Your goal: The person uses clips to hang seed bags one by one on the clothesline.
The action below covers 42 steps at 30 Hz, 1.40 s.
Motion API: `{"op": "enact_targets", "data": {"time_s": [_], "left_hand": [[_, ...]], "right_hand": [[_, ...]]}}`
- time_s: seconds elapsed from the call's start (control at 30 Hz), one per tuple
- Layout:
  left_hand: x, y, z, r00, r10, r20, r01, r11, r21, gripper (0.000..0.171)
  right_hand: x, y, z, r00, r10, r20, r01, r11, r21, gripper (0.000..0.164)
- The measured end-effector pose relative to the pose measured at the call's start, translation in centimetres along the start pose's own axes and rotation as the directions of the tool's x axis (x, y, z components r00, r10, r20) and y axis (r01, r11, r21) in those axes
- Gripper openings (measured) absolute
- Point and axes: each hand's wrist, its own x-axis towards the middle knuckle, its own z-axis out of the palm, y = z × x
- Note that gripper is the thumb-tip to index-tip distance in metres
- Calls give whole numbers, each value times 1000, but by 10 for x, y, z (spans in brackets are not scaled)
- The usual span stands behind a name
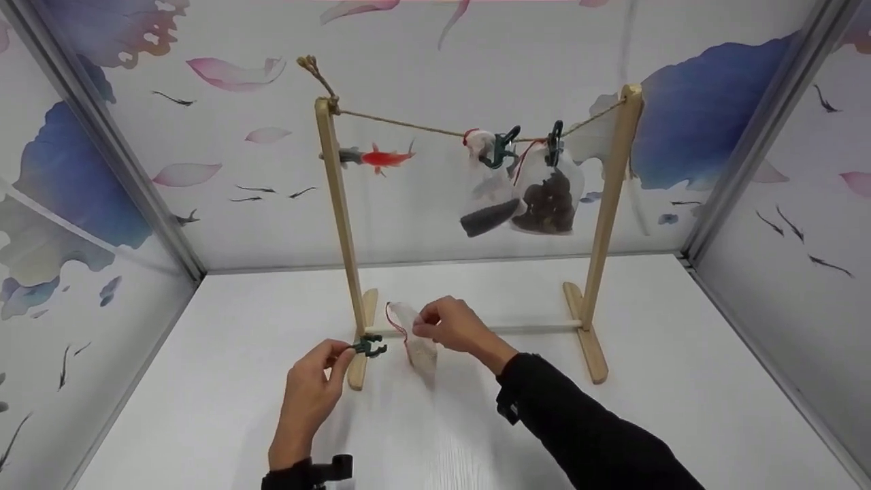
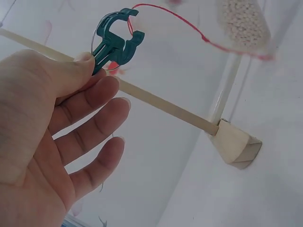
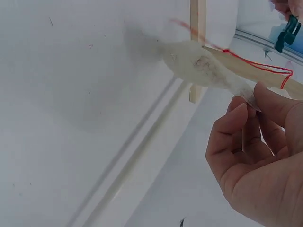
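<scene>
My left hand [image 1: 314,384] pinches a dark green plastic clip [image 2: 116,40] by its handles between thumb and forefinger, its curved jaws parted and nothing visible between them. The other left fingers are loosely bent. To the right, my right hand [image 1: 454,327] pinches the upper edge of a white mesh drawstring bag [image 1: 422,354] with thumb and fingertips. Small pale beans or grains fill the bag's lower part, seen through the mesh in the left wrist view. A red drawstring [image 3: 255,64] loops loosely from the bag toward the clip. The bag hangs above the table, tilted.
A wooden rack with a left post [image 1: 340,218] and right post [image 1: 609,211] carries a sagging twine line [image 1: 401,124]. From it hang a bag with a dark cylindrical piece [image 1: 490,218] and a bag of dark brown pieces [image 1: 548,204], each under a green clip. Patterned panels surround the white table [image 1: 646,327].
</scene>
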Motion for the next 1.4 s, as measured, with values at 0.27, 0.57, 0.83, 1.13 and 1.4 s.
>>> {"op": "enact_targets", "data": {"time_s": [0.27, 0.57, 0.83, 1.13, 1.4], "left_hand": [[21, 22, -22, 971, 238, -20, -230, 955, 184, 7], [66, 64, -76, 883, 468, 45, -453, 820, 349, 9], [101, 92, -106, 814, 578, 56, -550, 737, 393, 9], [130, 124, -117, 767, 642, 18, -585, 687, 431, 10], [147, 150, -123, 730, 681, -50, -571, 649, 502, 14]], "right_hand": [[0, -20, -29, 991, -123, -60, 117, 988, -100, 7], [-1, -47, -64, 969, -190, -159, 164, 973, -163, 9], [-1, -69, -88, 941, -157, -298, 93, 971, -220, 13], [0, -104, -103, 871, -232, -434, 147, 964, -219, 15], [7, -134, -115, 819, -292, -494, 237, 956, -173, 16]]}}
